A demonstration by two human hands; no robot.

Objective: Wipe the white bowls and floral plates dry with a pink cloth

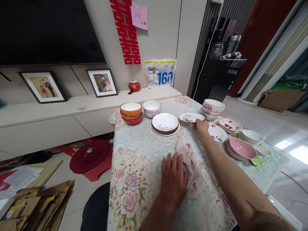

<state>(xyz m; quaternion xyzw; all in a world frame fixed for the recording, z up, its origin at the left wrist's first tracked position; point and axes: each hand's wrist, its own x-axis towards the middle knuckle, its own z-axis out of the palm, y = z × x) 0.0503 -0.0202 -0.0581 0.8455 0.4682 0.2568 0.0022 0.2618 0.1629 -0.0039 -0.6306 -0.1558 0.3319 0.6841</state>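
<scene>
My right hand [201, 127] reaches across the table, its fingers closed on the near right rim of a white plate [191, 117] with a dark edge and a brown floral print. Left of that plate stands a stack of similar plates [165, 122]. My left hand [173, 176] lies flat on the tablecloth, fingers stretched out, its right side against a crumpled pink cloth [190, 166]. Just right of my right hand are white plates with red flowers [217, 132].
Stacked orange and red bowls [131, 112] and pink-rimmed bowls [151, 107] stand at the back left. On the right are patterned bowls [213, 108], pink leaf-shaped dishes [242, 148] and small white bowls [251, 136]. A stool [91, 157] and flattened cardboard [43, 205] lie left of the table.
</scene>
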